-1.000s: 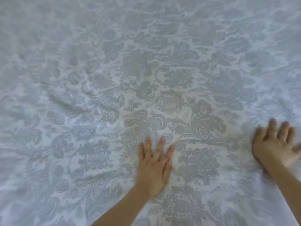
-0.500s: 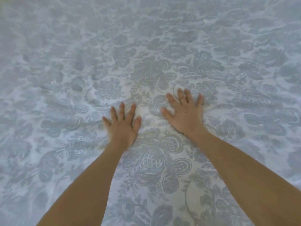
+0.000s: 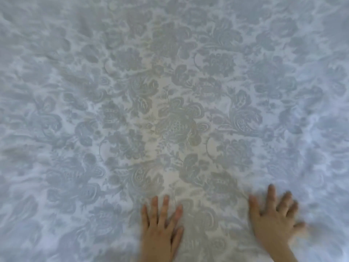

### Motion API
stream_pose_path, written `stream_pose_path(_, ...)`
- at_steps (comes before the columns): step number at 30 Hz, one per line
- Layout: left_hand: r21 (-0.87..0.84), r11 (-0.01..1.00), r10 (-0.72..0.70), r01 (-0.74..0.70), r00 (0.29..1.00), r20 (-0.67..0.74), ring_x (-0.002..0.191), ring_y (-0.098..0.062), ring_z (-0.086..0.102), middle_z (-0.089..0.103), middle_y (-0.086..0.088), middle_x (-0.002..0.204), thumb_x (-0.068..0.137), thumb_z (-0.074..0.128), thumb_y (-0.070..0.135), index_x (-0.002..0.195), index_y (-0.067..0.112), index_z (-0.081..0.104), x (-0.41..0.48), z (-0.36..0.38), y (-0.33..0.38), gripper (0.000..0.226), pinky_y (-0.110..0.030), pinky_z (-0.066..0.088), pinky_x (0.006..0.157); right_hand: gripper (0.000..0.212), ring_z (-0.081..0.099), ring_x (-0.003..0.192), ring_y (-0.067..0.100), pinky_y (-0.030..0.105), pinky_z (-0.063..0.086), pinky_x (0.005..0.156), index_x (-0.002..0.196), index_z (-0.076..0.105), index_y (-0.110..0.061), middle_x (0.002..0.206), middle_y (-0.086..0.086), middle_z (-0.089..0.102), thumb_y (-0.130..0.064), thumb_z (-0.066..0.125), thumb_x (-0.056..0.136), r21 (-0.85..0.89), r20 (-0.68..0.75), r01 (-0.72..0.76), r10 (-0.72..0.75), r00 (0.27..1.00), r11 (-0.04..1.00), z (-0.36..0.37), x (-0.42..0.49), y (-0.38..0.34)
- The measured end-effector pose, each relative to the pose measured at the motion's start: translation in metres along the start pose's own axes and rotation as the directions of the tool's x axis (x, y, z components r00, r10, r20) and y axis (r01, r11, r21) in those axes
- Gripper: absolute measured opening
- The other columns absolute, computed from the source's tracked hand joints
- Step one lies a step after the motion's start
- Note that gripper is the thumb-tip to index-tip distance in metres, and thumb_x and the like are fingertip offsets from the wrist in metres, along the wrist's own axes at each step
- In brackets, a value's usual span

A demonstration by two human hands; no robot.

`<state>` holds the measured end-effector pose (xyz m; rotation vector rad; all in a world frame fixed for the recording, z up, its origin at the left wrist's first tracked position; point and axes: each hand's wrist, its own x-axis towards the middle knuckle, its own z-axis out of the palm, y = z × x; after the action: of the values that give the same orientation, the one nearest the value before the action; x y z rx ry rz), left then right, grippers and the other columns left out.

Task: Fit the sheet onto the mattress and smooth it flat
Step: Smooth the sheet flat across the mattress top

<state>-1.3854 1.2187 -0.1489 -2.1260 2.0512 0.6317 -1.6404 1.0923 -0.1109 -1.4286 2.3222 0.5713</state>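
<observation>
Left hand (image 3: pixel 161 230) and right hand (image 3: pixel 273 226) flat on the sheet (image 3: pixel 75 95).
Fingers (image 3: pixel 154 207) spread, right ones blurred. Sheet fills the view; edges unseen, long axis cannot be told.

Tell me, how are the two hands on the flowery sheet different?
The left hand has its fingers closer together; the right hand spreads its fingers wide. The left hand looks fairly sharp; the right hand is blurry. Both lie flat, palms down, on the sheet.
</observation>
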Motion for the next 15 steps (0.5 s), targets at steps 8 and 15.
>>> stream_pose_path(8,-0.02,0.927,-0.37,0.374,0.907,-0.2,0.141,-0.041,0.023,0.029,-0.018,0.152,0.095,0.019,0.048,0.147,0.018,0.029,0.024,-0.064,-0.106,0.061,-0.063,0.013,0.109,0.062,0.005,0.146,0.034,0.06,-0.003,0.112,0.151,0.012,-0.03,0.159,0.013,0.009,-0.055,0.021,0.095,-0.173,-0.151,0.762,-0.782,0.605,0.624,0.002,-0.06,-0.168)
stream_pose_path(15,0.004,0.915,-0.398,0.403,0.902,0.164,0.129,-0.055,0.031,0.034,-0.039,0.14,0.091,0.022,0.041,0.139,-0.003,0.039,-0.072,-0.009,-0.054,0.067,-0.069,0.023,0.099,0.056,0.016,0.145,0.03,0.063,0.016,0.11,0.15,0.022,-0.029,0.157,0.011,0.019,-0.051,0.019,0.098,-0.2,-0.031,0.755,-0.774,0.632,0.624,0.1,-0.113,0.048)
